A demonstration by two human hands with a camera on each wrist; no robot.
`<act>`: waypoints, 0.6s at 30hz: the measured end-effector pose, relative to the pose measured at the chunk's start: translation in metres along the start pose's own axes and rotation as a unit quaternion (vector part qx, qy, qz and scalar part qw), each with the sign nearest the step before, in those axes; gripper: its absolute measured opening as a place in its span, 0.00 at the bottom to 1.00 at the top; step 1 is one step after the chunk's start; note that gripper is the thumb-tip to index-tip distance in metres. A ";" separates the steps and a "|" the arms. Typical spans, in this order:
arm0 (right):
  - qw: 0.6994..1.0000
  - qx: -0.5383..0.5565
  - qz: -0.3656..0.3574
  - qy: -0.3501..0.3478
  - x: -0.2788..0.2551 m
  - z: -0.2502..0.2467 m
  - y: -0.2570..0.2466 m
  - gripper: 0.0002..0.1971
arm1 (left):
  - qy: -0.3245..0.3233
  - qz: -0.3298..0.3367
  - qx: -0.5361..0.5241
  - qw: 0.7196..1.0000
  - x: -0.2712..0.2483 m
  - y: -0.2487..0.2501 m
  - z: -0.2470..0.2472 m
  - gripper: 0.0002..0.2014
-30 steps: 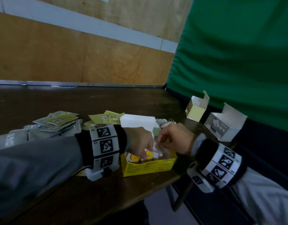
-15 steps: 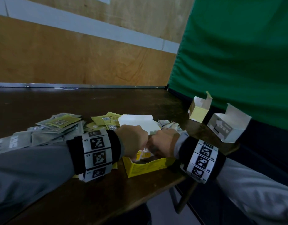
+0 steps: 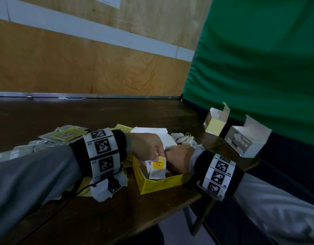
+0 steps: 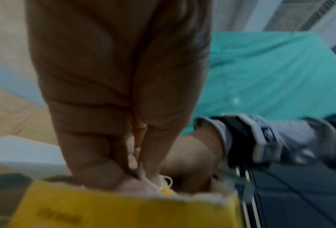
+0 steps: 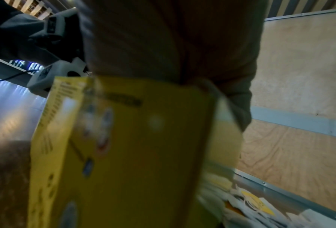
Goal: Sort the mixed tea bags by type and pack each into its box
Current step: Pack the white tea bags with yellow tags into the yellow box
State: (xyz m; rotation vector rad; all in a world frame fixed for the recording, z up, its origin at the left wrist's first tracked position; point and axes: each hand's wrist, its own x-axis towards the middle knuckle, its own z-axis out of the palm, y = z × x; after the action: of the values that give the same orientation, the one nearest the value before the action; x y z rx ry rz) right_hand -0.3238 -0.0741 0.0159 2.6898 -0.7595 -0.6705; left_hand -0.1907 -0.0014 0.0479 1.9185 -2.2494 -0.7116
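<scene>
At the table's (image 3: 103, 214) near right edge stands the open yellow box (image 3: 158, 184), mouth up. The left hand (image 3: 147, 147) pinches a white tea bag (image 3: 157, 169) with a yellow label, long axis upright, its lower end inside the box. The right hand (image 3: 179, 159) is curled at the box's right side; what it grips, I cannot tell. Farther left lie loose sachets (image 3: 64, 136); near the far right corner stand two open boxes (image 3: 244, 142).

Dark wooden table (image 3: 99, 114), yellow cardboard box (image 3: 159, 184), green cloth (image 3: 258, 68).
</scene>
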 end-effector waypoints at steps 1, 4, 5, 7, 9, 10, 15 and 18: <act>1.000 0.006 0.003 -0.013 0.002 0.000 0.000 0.14 | -0.007 -0.005 -0.014 1.000 0.000 0.000 0.001 0.13; 0.999 0.018 0.001 -0.028 0.003 -0.003 0.000 0.13 | -0.002 -0.022 0.030 0.999 0.000 0.002 0.011 0.13; 0.999 0.020 -0.004 -0.029 0.002 -0.004 0.000 0.11 | 0.008 -0.024 0.070 0.997 0.001 0.001 0.014 0.14; 0.999 0.024 -0.006 -0.040 0.000 -0.006 0.000 0.08 | 0.036 -0.012 0.138 0.990 0.000 0.001 0.019 0.18; 0.999 0.024 -0.011 -0.037 -0.002 -0.006 0.001 0.05 | 0.072 0.011 0.174 0.982 -0.002 0.000 0.020 0.19; 0.999 0.024 -0.014 -0.039 -0.003 -0.006 0.001 0.02 | 0.092 0.021 0.179 0.979 -0.003 0.000 0.020 0.18; 1.000 0.025 -0.008 -0.017 -0.013 -0.014 0.011 0.08 | 0.062 0.025 0.230 0.971 -0.006 -0.002 0.022 0.11; 0.994 0.085 0.001 0.071 -0.023 -0.019 0.023 0.07 | 0.023 0.010 0.249 0.968 -0.004 -0.003 0.020 0.12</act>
State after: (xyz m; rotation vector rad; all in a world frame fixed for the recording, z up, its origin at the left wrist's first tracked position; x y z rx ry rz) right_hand -0.3414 -0.0775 0.0492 2.8526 -0.8157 -0.4248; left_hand -0.1945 0.0082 0.0298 2.0674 -2.5948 -0.0928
